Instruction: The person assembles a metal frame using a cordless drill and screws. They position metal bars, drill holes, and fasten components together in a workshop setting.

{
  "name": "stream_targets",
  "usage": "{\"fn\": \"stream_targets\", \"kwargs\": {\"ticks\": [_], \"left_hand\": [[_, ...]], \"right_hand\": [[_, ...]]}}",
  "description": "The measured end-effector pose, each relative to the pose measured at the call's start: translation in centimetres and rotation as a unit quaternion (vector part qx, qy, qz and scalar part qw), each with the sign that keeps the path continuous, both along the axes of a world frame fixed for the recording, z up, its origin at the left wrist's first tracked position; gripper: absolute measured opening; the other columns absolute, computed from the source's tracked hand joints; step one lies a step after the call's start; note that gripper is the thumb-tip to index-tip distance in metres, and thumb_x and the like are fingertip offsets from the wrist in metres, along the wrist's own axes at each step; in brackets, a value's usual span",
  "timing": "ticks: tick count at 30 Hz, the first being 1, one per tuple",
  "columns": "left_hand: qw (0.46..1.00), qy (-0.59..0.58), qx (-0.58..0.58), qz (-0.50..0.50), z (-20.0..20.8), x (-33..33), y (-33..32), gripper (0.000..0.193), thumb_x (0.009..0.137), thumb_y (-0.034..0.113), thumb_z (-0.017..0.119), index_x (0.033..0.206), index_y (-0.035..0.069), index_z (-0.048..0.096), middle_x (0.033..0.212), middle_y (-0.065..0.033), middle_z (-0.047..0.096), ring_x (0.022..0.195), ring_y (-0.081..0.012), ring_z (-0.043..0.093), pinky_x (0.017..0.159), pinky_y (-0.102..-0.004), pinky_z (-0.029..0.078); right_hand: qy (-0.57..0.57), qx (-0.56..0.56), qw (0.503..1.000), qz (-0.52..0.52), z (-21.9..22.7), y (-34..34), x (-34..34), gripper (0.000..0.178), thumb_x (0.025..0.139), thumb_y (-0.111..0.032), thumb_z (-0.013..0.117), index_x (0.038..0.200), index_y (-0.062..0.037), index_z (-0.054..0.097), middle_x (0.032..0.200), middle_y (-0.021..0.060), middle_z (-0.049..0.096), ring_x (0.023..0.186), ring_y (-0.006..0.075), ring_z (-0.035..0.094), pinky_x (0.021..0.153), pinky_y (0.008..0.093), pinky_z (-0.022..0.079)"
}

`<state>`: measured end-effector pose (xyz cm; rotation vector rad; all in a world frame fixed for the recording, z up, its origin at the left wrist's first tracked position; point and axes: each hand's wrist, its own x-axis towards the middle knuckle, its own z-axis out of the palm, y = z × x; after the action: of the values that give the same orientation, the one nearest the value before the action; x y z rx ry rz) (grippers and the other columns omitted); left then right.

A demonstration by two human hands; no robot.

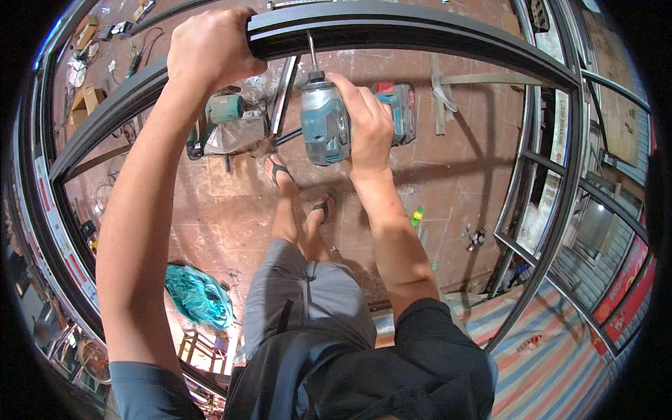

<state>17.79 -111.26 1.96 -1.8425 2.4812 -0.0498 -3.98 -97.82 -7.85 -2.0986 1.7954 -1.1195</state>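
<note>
A dark grey metal frame bar (pixel 434 36) runs across the top of the view. Around its left part, my left hand (pixel 212 47) is closed, the thumb underneath. My right hand (pixel 367 126) grips a teal and black cordless impact driver (pixel 323 129) from the right side. The driver points up and away, and its long bit (pixel 312 50) reaches the lower face of the bar. Whether a screw sits at the bit's tip is too small to tell. A battery with a red mark (pixel 404 112) shows beyond my right fingers.
On the brown floor stands a green power tool (pixel 225 108) with a clear bag, near my sandalled feet. A turquoise plastic bundle (pixel 199 297) lies lower left, a green bottle (pixel 417 216) right of my legs. Metal frames (pixel 546 164) lean at right, beside a striped tarp (pixel 546 357).
</note>
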Motion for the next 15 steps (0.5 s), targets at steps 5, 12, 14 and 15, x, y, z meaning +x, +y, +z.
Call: {"fn": "stream_targets", "kwargs": {"ticks": [5,12,14,15], "left_hand": [[1.000,0.002,0.000,0.003,-0.4,0.2,0.1,0.071,0.065,0.035,0.091,0.133,0.021,0.080,0.106,-0.0149,0.084,0.095,-0.0342,0.082,0.087,-0.0452,0.066],[1.000,-0.005,-0.021,0.001,-1.5,0.5,-1.0,0.070,0.065,0.034,0.091,0.133,0.021,0.080,0.104,-0.0147,0.084,0.094,-0.0340,0.082,0.087,-0.0451,0.067],[1.000,-0.003,-0.021,-0.003,-1.3,0.4,-1.0,0.070,0.065,0.034,0.091,0.133,0.021,0.080,0.104,-0.0146,0.084,0.094,-0.0342,0.082,0.087,-0.0453,0.067],[1.000,0.000,-0.018,-0.006,-1.1,0.2,-0.9,0.070,0.065,0.035,0.091,0.133,0.021,0.080,0.104,-0.0145,0.084,0.094,-0.0344,0.082,0.087,-0.0455,0.066]], "right_hand": [[-0.009,0.006,1.000,-0.002,0.1,0.2,0.3,0.049,0.091,-0.011,0.072,0.138,-0.0215,0.071,0.099,0.0027,0.074,0.089,0.0256,0.074,0.078,0.0398,0.051],[-0.043,0.003,0.999,0.002,-0.8,-0.9,0.3,0.051,0.090,-0.010,0.073,0.140,-0.0230,0.072,0.101,0.0027,0.075,0.090,0.0253,0.075,0.078,0.0390,0.052],[-0.045,-0.003,0.999,0.001,-1.0,-1.0,0.3,0.052,0.091,-0.010,0.073,0.141,-0.0232,0.072,0.103,0.0031,0.076,0.091,0.0255,0.075,0.079,0.0389,0.052],[-0.048,-0.012,0.999,0.000,-1.4,-1.1,0.3,0.052,0.091,-0.010,0.073,0.141,-0.0232,0.072,0.104,0.0035,0.076,0.091,0.0258,0.075,0.079,0.0388,0.052]]}}
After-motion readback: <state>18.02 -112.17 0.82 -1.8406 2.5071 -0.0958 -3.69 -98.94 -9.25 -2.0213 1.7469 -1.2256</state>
